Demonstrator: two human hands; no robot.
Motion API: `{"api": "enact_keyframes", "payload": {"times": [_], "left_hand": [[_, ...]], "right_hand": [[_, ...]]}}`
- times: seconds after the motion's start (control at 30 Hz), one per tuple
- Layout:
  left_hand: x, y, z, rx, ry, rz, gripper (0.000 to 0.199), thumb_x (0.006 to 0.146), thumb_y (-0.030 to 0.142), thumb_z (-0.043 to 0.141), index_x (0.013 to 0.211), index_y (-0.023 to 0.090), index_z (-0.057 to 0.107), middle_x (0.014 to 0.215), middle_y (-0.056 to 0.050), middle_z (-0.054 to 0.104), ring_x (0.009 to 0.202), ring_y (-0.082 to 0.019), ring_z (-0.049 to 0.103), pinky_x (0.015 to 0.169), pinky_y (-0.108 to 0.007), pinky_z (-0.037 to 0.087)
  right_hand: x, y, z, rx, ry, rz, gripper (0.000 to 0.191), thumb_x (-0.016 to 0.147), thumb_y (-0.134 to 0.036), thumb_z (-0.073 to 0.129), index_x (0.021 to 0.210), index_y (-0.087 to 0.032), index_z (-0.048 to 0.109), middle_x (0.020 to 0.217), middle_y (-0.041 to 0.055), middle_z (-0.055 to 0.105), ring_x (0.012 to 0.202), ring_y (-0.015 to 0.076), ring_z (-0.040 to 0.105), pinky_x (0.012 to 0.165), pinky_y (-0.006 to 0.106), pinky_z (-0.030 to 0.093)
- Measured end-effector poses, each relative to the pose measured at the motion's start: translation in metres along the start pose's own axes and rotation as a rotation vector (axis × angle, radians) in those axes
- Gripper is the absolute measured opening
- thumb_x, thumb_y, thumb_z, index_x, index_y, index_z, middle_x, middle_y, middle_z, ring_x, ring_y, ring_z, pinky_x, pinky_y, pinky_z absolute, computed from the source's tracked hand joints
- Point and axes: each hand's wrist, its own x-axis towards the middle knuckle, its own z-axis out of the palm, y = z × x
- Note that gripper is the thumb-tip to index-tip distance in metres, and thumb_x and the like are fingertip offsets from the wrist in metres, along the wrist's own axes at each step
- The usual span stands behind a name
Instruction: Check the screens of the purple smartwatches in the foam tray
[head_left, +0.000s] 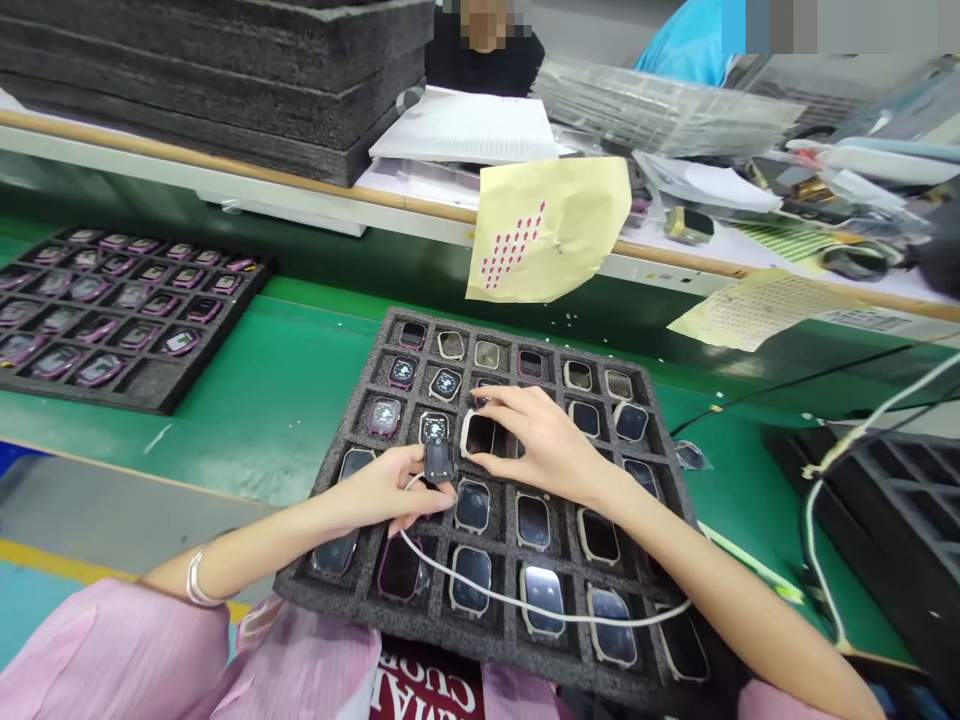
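Observation:
A dark foam tray (pixel 517 555) with square pockets lies in front of me, filled with rectangular smartwatch bodies without straps. My left hand (pixel 405 485) pinches a small black charging clip (pixel 439 460), from which a white cable (pixel 510 602) loops across the tray's front. Thumb and fingers of my right hand (pixel 536 440) are closed around the sides of a silver-rimmed smartwatch (pixel 478 435) with a dark screen, close to the clip but apart from it. Several watches on the left have lit dials, among them a lit smartwatch (pixel 435 428) just behind the clip.
Left on the green bench stands another foam tray (pixel 150 385) of purple-rimmed watches. Stacked black foam trays (pixel 225 80) and papers fill the shelf (pixel 420 205) ahead. A yellow sheet (pixel 555 230) hangs from its edge. Further right is a black divided tray (pixel 885 520). A person (pixel 484 60) sits opposite.

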Motion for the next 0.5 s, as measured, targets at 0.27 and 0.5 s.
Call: {"api": "enact_keyframes", "payload": {"times": [0.27,0.5], "left_hand": [[0.0,-0.006,0.0,0.045,0.05,0.021,0.038,0.076,0.037,0.071,0.101,0.014,0.054,0.062,0.006,0.054,0.036,-0.003,0.039,0.033,-0.016,0.028],[-0.001,-0.006,0.001,-0.056,0.057,0.073,0.044,0.071,0.028,0.077,0.106,0.015,0.053,0.07,0.005,0.057,0.037,0.0,0.037,0.032,-0.013,0.028]], "right_hand": [[0.004,-0.031,0.022,0.163,0.028,-0.085,0.04,0.08,-0.036,0.072,0.106,-0.007,0.062,0.106,0.0171,0.068,0.095,0.0283,0.065,0.082,0.042,0.049],[0.005,-0.031,0.014,0.439,0.216,0.179,0.029,0.075,-0.029,0.073,0.1,-0.015,0.065,0.097,0.0073,0.071,0.087,0.0222,0.067,0.081,0.036,0.051]]}}
